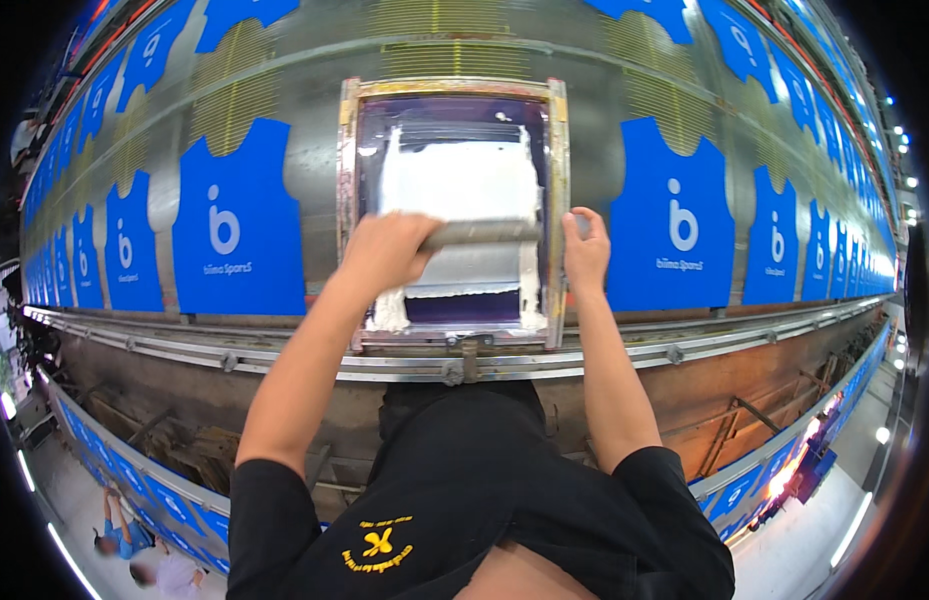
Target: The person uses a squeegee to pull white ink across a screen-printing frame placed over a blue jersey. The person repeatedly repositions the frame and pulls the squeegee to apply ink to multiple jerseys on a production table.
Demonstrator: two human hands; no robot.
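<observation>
A screen-printing frame (346, 150) lies over the table ahead, with white ink (459, 175) spread across its mesh. My left hand (389, 250) is closed round the left end of a long grey squeegee (484, 232), held crosswise over the inked area. Beside the frame's right rail is my right hand (586, 250), raised with fingers partly curled and apart, just off the squeegee's right end; it appears to hold nothing. Blue cut garment pieces with white prints lie on either side, one to the left (239, 180) and one to the right (674, 170).
Rows of blue pieces continue along the long metal table (319, 200). A metal rail (634, 355) runs along its near edge. Behind me is another table with blue pieces (164, 480). Two people (134, 540) are at the lower left.
</observation>
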